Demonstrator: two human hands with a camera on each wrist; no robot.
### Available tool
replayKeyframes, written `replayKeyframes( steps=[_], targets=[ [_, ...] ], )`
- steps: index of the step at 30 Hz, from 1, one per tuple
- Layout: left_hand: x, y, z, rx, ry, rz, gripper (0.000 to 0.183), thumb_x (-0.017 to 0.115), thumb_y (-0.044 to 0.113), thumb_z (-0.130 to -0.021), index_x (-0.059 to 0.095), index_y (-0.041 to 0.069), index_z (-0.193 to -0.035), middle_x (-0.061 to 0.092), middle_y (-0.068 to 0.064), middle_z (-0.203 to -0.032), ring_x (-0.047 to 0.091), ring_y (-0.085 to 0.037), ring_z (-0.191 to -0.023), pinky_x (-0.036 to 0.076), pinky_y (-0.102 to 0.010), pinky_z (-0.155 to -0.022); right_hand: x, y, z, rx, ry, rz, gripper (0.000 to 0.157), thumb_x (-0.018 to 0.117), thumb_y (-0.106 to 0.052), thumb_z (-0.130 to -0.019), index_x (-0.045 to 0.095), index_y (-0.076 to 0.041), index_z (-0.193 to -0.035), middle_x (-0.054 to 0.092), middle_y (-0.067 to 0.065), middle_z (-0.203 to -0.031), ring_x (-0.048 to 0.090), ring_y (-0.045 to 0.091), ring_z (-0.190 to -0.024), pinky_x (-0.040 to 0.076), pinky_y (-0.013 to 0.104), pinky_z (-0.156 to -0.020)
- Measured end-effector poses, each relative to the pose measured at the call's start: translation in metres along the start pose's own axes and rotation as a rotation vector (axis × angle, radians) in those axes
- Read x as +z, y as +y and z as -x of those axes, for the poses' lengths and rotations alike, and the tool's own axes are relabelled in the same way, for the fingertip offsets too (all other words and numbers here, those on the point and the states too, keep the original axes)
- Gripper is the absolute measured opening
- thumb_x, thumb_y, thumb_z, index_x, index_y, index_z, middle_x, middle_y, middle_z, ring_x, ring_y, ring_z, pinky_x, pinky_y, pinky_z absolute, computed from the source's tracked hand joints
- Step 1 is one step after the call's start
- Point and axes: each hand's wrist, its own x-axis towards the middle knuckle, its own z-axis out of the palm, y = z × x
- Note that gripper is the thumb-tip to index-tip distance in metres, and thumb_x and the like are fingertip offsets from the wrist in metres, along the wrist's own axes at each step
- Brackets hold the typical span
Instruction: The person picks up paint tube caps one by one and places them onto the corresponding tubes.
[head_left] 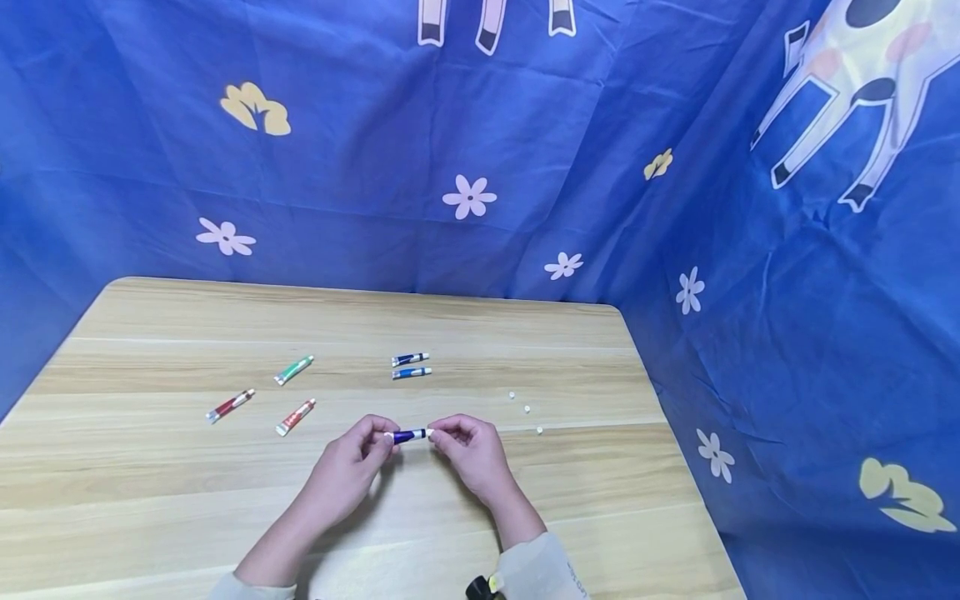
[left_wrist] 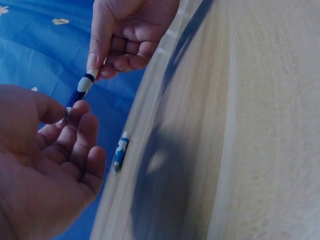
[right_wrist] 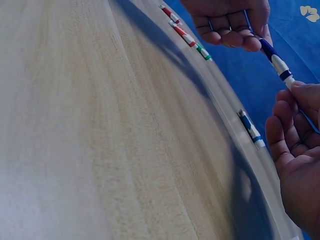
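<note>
A purple paint tube [head_left: 408, 436] with a white cap is held level above the table between both hands. My left hand [head_left: 348, 467] pinches its flat crimped end between thumb and forefinger. At the other end, my right hand [head_left: 476, 462] pinches the white cap, which the fingertips mostly hide. In the left wrist view the tube [left_wrist: 81, 89] slants up from the left hand [left_wrist: 50, 160] to the right hand [left_wrist: 127, 37]. The right wrist view shows the same tube [right_wrist: 275, 59] with the right thumb and forefinger at its cap.
On the table [head_left: 187, 517] lie a dark blue tube [head_left: 410, 359] and a blue tube [head_left: 412, 372], side by side. To the left are a green tube [head_left: 293, 369], a dark red tube [head_left: 230, 406] and an orange-red tube [head_left: 296, 417]. Three small white caps [head_left: 527, 409] lie at right.
</note>
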Motion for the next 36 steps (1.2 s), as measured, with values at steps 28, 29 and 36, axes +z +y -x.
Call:
replayKeyframes(
  steps=[28,29,36],
  targets=[
    [0.002,0.0006,0.0033,-0.01,-0.015,0.016,0.014,0.062,0.016,-0.11,0.068,0.017,-0.123,0.074,-0.004,-0.102,0.056,-0.009,-0.076,0.047,-0.025,-0.072,0.0089,0.0019,0.0017,0.036,-0.041,-0.008,0.03,0.065,-0.018,-0.109,0.074,0.008,-0.096,0.074,0.034,-0.093,0.065,0.012,-0.075,0.057,0.017,-0.071],
    [0.0024,0.0004,0.0032,-0.008,-0.015,0.016,0.014,0.062,0.016,-0.11,0.068,0.017,-0.123,0.074,-0.004,-0.101,0.057,-0.009,-0.076,0.047,-0.025,-0.073,0.0088,0.002,0.0014,0.038,-0.042,-0.004,0.031,0.064,-0.019,-0.109,0.073,0.008,-0.095,0.074,0.034,-0.093,0.065,0.012,-0.075,0.056,0.016,-0.071],
    [0.0033,-0.0008,0.002,0.003,-0.011,0.008,0.014,0.062,0.016,-0.11,0.068,0.017,-0.122,0.076,-0.003,-0.101,0.061,-0.01,-0.081,0.049,-0.024,-0.077,0.0078,0.0033,0.0014,0.046,-0.058,0.004,0.036,0.061,-0.021,-0.111,0.073,0.008,-0.094,0.074,0.033,-0.094,0.065,0.012,-0.077,0.055,0.016,-0.071]
  ],
)
